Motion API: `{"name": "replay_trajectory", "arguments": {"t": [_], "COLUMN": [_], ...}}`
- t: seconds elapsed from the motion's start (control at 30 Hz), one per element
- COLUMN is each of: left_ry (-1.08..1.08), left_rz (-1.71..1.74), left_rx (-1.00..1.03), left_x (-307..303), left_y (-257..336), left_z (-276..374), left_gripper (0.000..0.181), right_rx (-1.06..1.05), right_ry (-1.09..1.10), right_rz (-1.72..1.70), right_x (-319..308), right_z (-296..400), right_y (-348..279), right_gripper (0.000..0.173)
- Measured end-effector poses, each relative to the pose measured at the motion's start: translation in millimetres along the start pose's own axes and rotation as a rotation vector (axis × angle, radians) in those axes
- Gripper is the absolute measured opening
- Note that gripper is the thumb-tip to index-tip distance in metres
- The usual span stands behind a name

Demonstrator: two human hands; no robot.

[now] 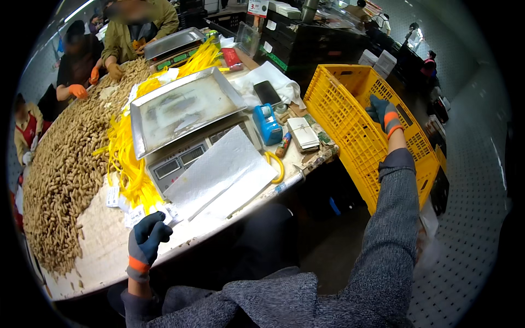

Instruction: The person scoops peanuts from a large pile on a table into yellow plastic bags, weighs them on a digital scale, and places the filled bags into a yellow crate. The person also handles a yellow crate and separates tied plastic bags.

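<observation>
My left hand point(147, 242), in a dark glove with grey and orange cuff bands, is above the table's front edge. Its fingers are loosely curled, with a gap before the thumb and nothing visible in it. Just beyond lie white printed tags point(135, 216) on a heap of yellow plastic strips point(133, 164). My right hand point(381, 111), gloved alike, reaches over a yellow plastic crate point(348, 127) at the right; whether its fingers grip anything I cannot tell. A digital scale point(180, 162) with a metal pan point(184, 108) stands before me, partly covered by a white sheet point(223, 176).
Loose peanuts point(69, 176) cover the table's left side, where several people work. A blue tape dispenser point(267, 125), a phone point(267, 93), tied white cards point(303, 133) and a yellow ring point(279, 168) lie right of the scale. Black crates point(307, 45) are stacked behind.
</observation>
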State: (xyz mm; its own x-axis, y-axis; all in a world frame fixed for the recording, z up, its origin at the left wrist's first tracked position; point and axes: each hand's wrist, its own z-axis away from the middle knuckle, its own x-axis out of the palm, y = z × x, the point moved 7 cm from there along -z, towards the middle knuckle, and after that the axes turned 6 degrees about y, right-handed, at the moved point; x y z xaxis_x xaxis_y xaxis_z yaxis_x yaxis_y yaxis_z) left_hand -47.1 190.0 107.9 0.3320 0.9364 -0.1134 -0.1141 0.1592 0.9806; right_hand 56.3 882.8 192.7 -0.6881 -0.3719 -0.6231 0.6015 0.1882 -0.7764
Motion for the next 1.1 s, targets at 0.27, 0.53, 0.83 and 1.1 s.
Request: {"name": "replay_trajectory", "arguments": {"t": [0.27,0.53,0.83,1.1], "left_ry": [0.002,-0.023,-0.166,-0.092], "left_rz": [-0.645,-0.653,-0.768,-0.932], "left_rx": [0.51,0.667,0.976,0.918], "left_x": [22.8,65.9,119.7,103.8], "left_y": [12.0,37.1,43.2,30.2], "left_z": [1.9,-6.3,-13.6,-19.2], "left_gripper": [0.028,0.02,0.026,0.031], "right_rx": [-0.007,-1.024,0.161,0.226], "right_ry": [0.086,-0.331,-0.451,-0.535], "right_rz": [0.263,1.123,0.604,0.628], "right_x": [16.8,24.8,26.5,39.7], "right_z": [1.5,42.4,-39.1,-68.7], "right_y": [23.1,-37.3,7.0,29.2], "right_gripper": [0.055,0.044,0.077,0.065]}}
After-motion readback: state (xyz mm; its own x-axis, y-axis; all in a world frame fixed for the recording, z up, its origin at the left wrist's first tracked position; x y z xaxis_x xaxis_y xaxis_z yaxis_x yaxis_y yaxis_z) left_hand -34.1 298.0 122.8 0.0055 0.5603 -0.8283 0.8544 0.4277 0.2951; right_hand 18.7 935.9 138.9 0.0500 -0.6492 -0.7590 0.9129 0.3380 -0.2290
